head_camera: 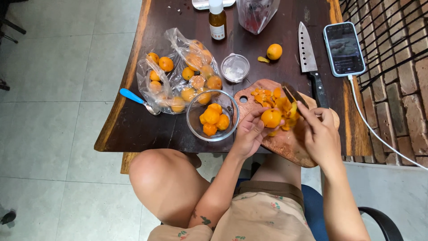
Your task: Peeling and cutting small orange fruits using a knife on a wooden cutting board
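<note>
Peeling a small orange fruit over a cutting board.

The left hand (249, 134) grips a round orange fruit (271, 118) in its fingertips above the wooden cutting board (285, 145) at the table's (133, 125) near edge; the right hand (318, 134) is closed on a small knife (292, 93), blade touching the fruit. Peels (267, 96) lie on the board; just left stands a glass bowl (196, 127) of peeled fruit.

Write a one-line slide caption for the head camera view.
Left hand holds an orange fruit over a wooden cutting board while the right hand works a small knife.
</note>
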